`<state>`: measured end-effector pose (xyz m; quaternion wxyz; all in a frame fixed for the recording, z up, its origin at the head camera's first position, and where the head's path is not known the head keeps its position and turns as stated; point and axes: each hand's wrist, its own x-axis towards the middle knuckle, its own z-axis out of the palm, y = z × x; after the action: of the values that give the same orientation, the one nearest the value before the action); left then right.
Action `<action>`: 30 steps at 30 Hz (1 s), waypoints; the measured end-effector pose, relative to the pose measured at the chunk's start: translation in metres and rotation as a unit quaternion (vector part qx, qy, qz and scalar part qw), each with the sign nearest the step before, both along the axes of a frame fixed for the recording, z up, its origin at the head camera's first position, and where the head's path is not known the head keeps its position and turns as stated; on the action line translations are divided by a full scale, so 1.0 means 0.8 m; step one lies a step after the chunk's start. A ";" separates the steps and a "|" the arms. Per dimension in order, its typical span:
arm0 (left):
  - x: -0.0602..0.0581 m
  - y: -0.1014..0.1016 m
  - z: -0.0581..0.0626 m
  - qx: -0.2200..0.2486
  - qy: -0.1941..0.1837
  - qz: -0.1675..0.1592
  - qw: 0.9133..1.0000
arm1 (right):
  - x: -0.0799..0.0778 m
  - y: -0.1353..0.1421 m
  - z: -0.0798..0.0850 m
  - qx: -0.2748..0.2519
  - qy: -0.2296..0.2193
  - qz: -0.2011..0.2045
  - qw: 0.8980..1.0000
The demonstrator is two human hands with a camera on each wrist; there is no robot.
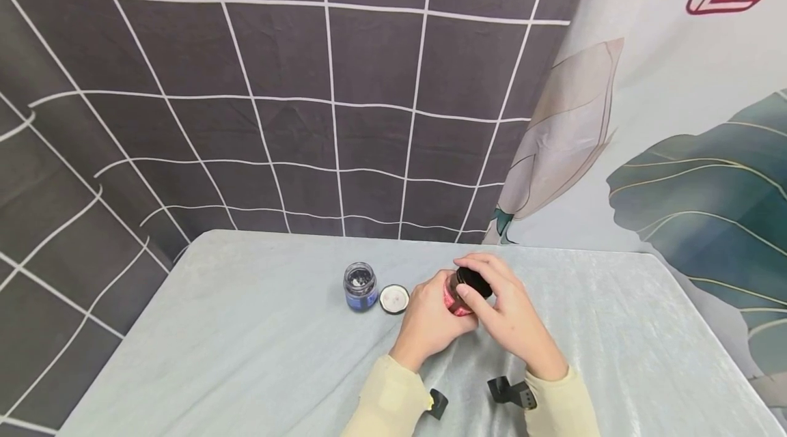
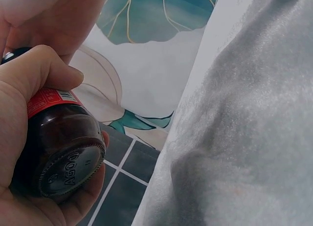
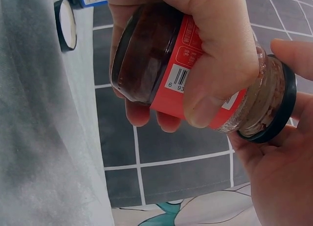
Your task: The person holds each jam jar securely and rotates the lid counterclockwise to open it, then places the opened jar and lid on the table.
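A glass jar (image 3: pixel 146 55) with dark contents and a red label is held tilted above the table. My left hand (image 1: pixel 432 317) grips it, fingers and thumb wrapped round its body; the left wrist view shows its embossed glass bottom (image 2: pixel 73 169). At the jar's mouth sits a black lid (image 3: pixel 281 106). Fingers and thumb of my right hand (image 1: pixel 513 311) hold this lid by its rim. Whether the lid is loose or tight, I cannot tell.
Left of my hands, an uncovered glass jar (image 1: pixel 361 295) with a blue label stands on the cloth-covered table (image 1: pixel 258 328). Beside it lies a round lid (image 1: pixel 394 299), its white inside facing up. A dark gridded curtain (image 1: pixel 277 136) hangs behind the table.
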<state>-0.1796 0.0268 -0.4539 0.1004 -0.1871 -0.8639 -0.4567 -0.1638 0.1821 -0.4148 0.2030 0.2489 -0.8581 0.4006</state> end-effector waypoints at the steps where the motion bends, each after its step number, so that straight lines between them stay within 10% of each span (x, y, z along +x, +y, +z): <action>1: 0.000 0.000 0.000 0.000 0.001 0.000 1.000 | 0.000 0.000 0.000 0.000 -0.001 0.000 1.000; 30: 0.000 0.000 0.001 0.004 -0.013 0.003 1.000 | 0.001 0.000 0.001 -0.006 -0.002 0.010 1.000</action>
<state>-0.1796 0.0267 -0.4531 0.0909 -0.1785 -0.8640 -0.4619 -0.1634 0.1821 -0.4138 0.1985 0.2553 -0.8539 0.4079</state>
